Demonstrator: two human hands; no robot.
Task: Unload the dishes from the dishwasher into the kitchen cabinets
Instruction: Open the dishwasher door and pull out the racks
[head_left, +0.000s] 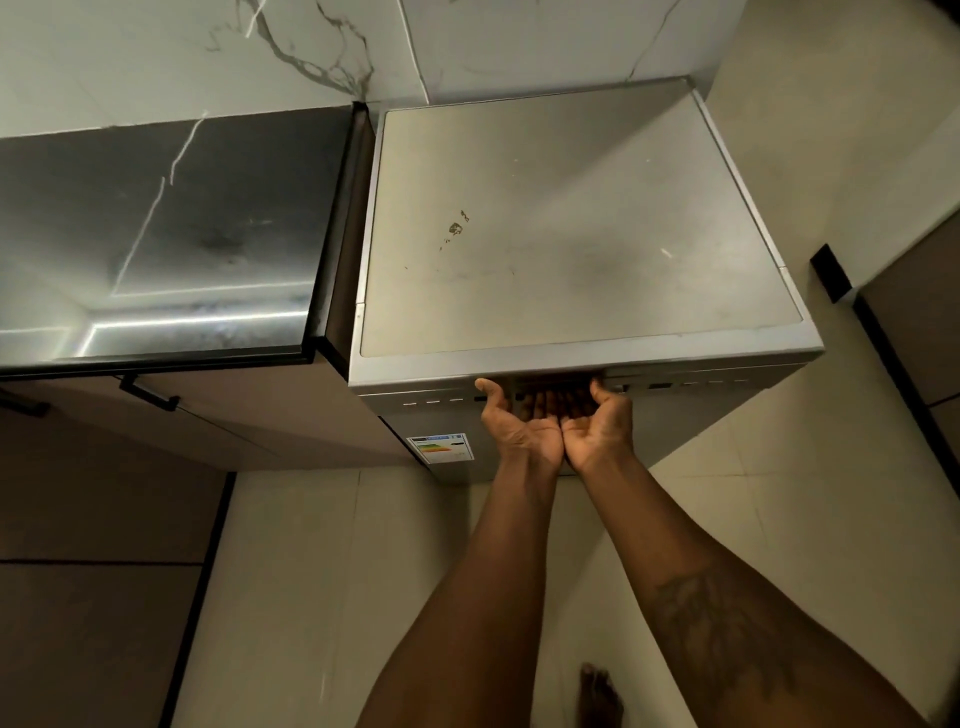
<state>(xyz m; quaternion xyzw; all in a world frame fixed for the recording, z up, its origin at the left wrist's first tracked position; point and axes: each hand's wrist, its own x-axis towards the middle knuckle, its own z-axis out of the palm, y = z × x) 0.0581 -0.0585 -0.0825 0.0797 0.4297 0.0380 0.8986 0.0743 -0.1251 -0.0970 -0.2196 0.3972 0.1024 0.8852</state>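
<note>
Dishwasher (571, 234) closed, standing beside counter (156, 234), left hand (519, 428) and right hand (597, 426) palm-up and touching, fingers (543, 405) pressed together and hooked into the handle (558, 383) recess (tips hidden), thumbs splayed outward.

Dark glossy counter (156, 234) reflects bright light strips; white veined marble wall (130, 62) behind it, beige tiled floor (311, 571) below it.
</note>
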